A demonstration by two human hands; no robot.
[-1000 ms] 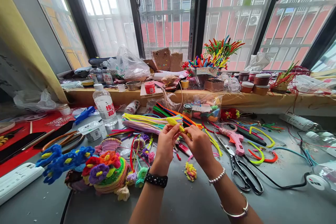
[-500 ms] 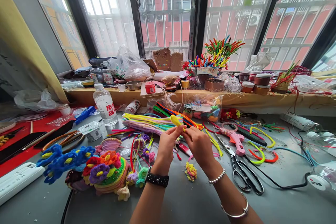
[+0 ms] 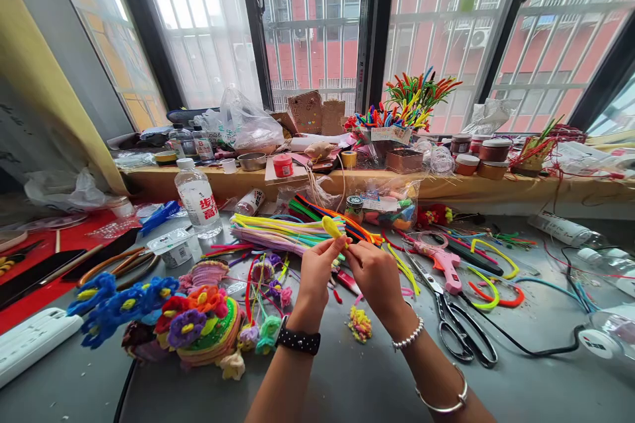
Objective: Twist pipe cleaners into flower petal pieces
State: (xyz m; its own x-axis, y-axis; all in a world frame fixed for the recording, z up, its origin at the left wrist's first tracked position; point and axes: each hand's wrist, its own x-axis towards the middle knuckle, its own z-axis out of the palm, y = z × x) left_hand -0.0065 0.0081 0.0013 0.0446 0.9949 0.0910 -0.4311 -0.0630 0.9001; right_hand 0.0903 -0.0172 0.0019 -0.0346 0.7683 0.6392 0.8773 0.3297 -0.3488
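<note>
My left hand (image 3: 317,271) pinches a yellow fuzzy piece (image 3: 331,226), whose rounded end sticks up above the fingertips. Against it, my right hand (image 3: 374,274) is closed on the lower part of the same piece, its fingertips touching those of the left. Behind both hands lies a bundle of coloured pipe cleaners (image 3: 278,231). A small yellow and pink fuzzy clump (image 3: 360,324) rests on the grey table (image 3: 342,383) below the hands. Left of my left wrist are fuzzy flowers (image 3: 188,327) in blue, purple, red and orange.
Scissors (image 3: 461,327) and a pink glue gun (image 3: 445,264) with a black cord lie at the right. A water bottle (image 3: 197,198) stands at the back left. Jars and pots line the window ledge (image 3: 446,188). A white power strip (image 3: 37,344) is at the left edge.
Both hands hold nearly the same place and grip. The right wrist has shifted very slightly left.
</note>
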